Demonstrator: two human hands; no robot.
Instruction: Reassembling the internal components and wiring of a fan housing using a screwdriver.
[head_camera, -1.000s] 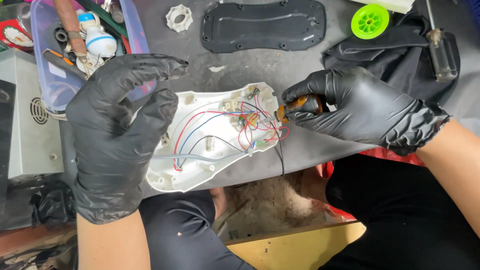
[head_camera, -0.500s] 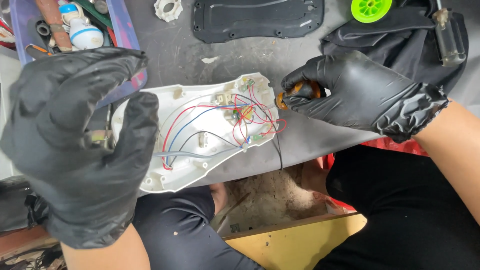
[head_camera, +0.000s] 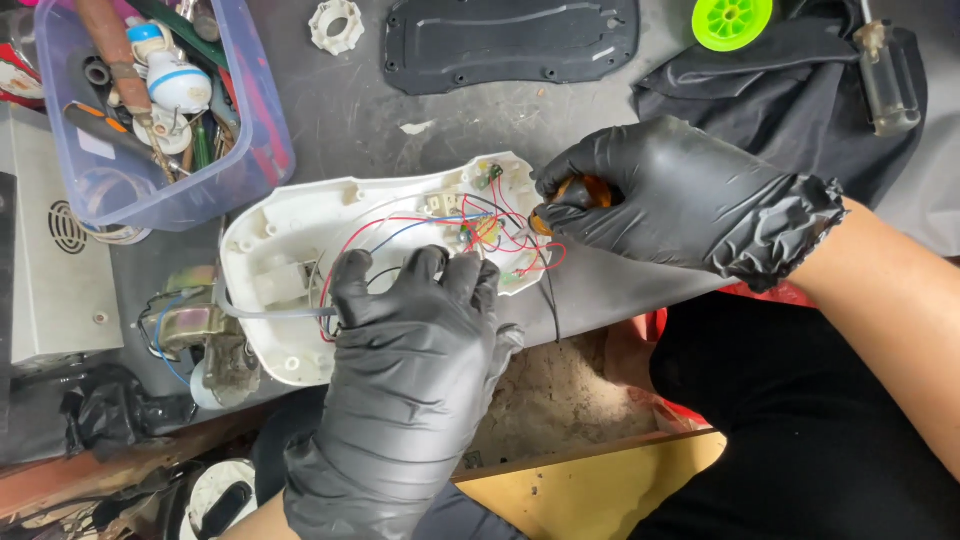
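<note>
A white plastic appliance shell (head_camera: 290, 225) lies open side up on the grey table, with red, blue and black wires (head_camera: 480, 232) inside. My left hand (head_camera: 410, 370), in a black glove, rests flat on the shell's near edge, its fingertips touching the wires. In a black glove too, my right hand (head_camera: 680, 200) grips an orange-handled tool (head_camera: 585, 190) whose tip points at the wiring at the shell's right end.
A clear plastic tub (head_camera: 150, 110) of tools and parts stands at the back left. A black cover plate (head_camera: 510, 45), a white ring (head_camera: 335, 25), a green disc (head_camera: 732, 20) and a black cloth (head_camera: 800, 90) lie at the back. A small motor (head_camera: 200, 335) sits at the left.
My left hand has come down from the shell's left side and now lies on its near edge over the wires. The shell has shifted right in view. My right hand stays at the wiring.
</note>
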